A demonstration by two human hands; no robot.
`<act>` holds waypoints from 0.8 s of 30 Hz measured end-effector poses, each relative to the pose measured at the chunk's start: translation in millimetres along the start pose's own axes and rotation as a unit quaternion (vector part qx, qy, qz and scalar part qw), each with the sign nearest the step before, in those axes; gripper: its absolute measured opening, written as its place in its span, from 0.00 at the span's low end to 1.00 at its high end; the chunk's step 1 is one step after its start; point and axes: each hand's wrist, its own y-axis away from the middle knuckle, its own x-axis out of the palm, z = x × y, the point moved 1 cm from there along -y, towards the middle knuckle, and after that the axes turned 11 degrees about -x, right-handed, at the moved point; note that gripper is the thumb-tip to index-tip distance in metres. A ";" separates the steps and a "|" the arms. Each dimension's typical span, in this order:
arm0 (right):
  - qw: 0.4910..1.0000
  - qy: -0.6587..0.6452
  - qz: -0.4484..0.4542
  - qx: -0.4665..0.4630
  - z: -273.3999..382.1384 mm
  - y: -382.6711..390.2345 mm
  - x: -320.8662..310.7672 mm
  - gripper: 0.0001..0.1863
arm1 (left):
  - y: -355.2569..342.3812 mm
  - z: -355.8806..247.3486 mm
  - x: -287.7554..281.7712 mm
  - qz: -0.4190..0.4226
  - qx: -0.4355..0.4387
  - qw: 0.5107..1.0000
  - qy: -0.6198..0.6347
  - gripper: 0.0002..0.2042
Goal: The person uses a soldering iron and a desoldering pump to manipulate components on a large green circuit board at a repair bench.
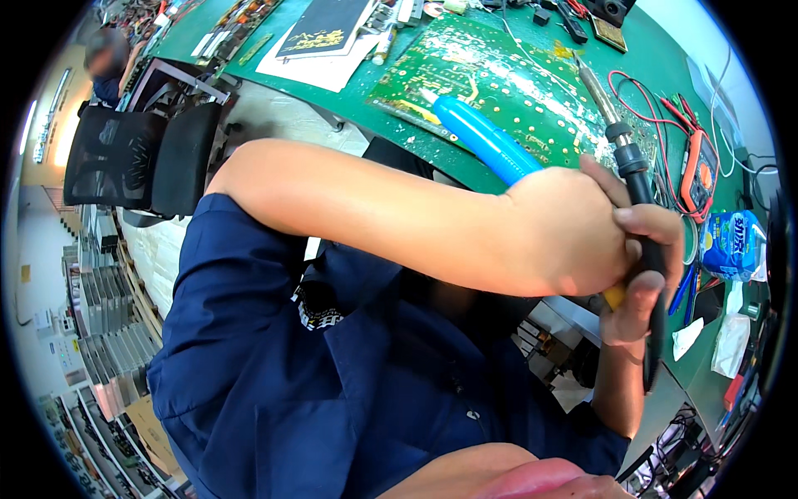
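My left arm reaches across from the left, and my left hand (573, 233) is closed round a blue solder sucker (486, 137). Its pale nozzle points up and left over a large green circuit board (453, 62); a bit of yellow shows below the fist. Beside it, my right hand (657, 237) grips the black handle of a soldering iron (633, 162). The iron's metal tip slants up over the board's right side; whether it touches is unclear. Both hands are close together, the left partly hiding the right.
A red multimeter (700, 170) with leads lies right of the board, near a blue packet (733, 245) and crumpled tissue (730, 345). A dark notebook (324, 29) rests on papers at the back left. A black chair (125, 158) stands left; another person (108, 62) sits far off.
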 end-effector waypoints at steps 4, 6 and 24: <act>0.995 0.099 0.015 0.009 0.6 3.6 -2.9 0.37 | 5.0 14.1 -0.8 -0.084 0.023 0.996 0.017 0.08; 0.993 0.117 0.027 0.003 1.2 -0.3 -12.8 0.36 | 8.5 23.1 -7.9 -0.064 -0.008 0.996 -0.066 0.07; 0.976 0.150 -0.157 -0.021 -12.5 -16.4 -101.0 0.33 | 59.4 398.9 -84.7 -0.059 -0.562 0.821 -0.077 0.31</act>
